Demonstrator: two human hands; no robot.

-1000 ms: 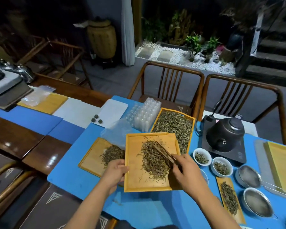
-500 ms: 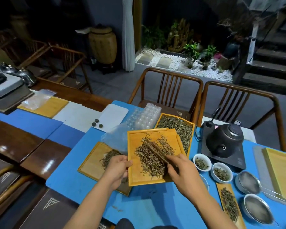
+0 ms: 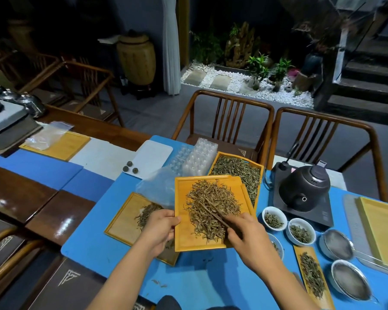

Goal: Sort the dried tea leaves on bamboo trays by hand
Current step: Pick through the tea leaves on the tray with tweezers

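Observation:
A yellow bamboo tray (image 3: 184, 233) is lifted off the blue mat, carrying a spread heap of brown dried tea leaves (image 3: 213, 204). My left hand (image 3: 159, 229) grips the tray's left edge, thumb on top. My right hand (image 3: 249, 236) holds dark wooden tongs (image 3: 213, 213) whose tips lie in the leaves. Beneath and left lies a second bamboo tray (image 3: 123, 222) with a small leaf pile (image 3: 147, 212), partly hidden by my left hand. Behind stands a third tray (image 3: 259, 173) full of greener leaves.
A black kettle (image 3: 305, 189) sits on its heater at the right. Two small white cups (image 3: 274, 218) hold leaves. Metal strainers (image 3: 349, 280), a narrow leaf-filled tray (image 3: 298, 253), a clear plastic mould (image 3: 197, 159) and a plastic bag (image 3: 157, 186) surround the work spot. Wooden chairs (image 3: 229, 121) stand behind.
The held tray has risen and tilted further away from the mat. The leaves have spread wider over it, and the tongs have slid across the heap.

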